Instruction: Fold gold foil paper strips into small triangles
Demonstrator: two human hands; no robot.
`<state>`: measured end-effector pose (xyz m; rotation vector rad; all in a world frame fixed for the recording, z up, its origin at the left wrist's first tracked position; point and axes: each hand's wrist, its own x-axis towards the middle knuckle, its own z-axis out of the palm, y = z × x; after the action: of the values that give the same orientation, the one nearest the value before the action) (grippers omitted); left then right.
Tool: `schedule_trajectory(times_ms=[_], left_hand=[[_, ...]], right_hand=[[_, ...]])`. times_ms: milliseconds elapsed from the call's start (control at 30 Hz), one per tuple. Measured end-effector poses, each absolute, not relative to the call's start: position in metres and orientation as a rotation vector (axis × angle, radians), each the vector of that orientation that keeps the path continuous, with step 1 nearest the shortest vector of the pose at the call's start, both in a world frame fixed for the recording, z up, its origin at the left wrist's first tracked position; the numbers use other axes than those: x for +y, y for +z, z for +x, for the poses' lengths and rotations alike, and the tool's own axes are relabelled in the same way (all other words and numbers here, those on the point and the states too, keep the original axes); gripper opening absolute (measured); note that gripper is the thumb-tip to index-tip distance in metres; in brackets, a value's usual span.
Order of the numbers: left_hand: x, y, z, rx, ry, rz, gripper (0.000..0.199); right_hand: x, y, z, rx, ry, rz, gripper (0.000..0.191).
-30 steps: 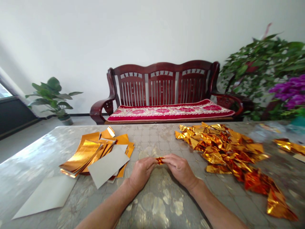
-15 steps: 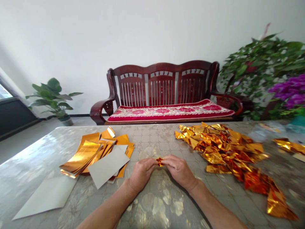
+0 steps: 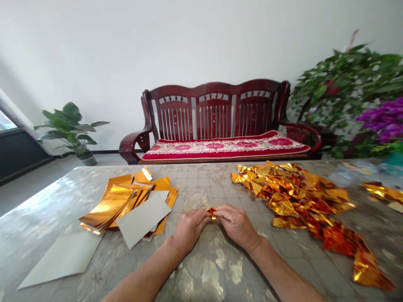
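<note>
A small piece of shiny gold foil paper [image 3: 212, 213] is pinched between both hands above the middle of the table. My left hand [image 3: 189, 228] has its fingers closed on the left end of the piece. On the right end, my right hand [image 3: 236, 225] grips it the same way; most of the piece is hidden by the fingers. To the left lies a loose stack of flat gold sheets [image 3: 115, 204], with a pale sheet [image 3: 144, 218] face down on top. A heap of folded gold foil pieces [image 3: 292, 193] spreads over the right side.
Another pale sheet [image 3: 63, 258] lies at the table's left. Clear plastic [image 3: 352, 172] and more gold pieces [image 3: 382, 193] are at the far right. Beyond the table [image 3: 195, 176] stand a wooden bench [image 3: 214, 113] and potted plants.
The foil piece between my fingers has tilted slightly and shows a little more of its lower part. Both hands have barely moved.
</note>
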<state>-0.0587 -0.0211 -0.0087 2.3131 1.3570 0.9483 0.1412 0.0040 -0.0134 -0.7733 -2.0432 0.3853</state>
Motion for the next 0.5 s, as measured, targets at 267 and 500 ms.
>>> schedule_trajectory(times_ms=[267, 500], left_hand=[[-0.0189, -0.0107, -0.0565, 1.322, 0.980, 2.339, 0.019], [-0.0159, -0.0160, -0.0575, 1.407, 1.023, 2.231, 0.015]], right_hand=[[-0.0004, -0.0112, 0.1379, -2.051, 0.391, -0.766, 0.025], [0.0007, -0.0108, 0.1368, -2.027, 0.362, -0.811, 0.026]])
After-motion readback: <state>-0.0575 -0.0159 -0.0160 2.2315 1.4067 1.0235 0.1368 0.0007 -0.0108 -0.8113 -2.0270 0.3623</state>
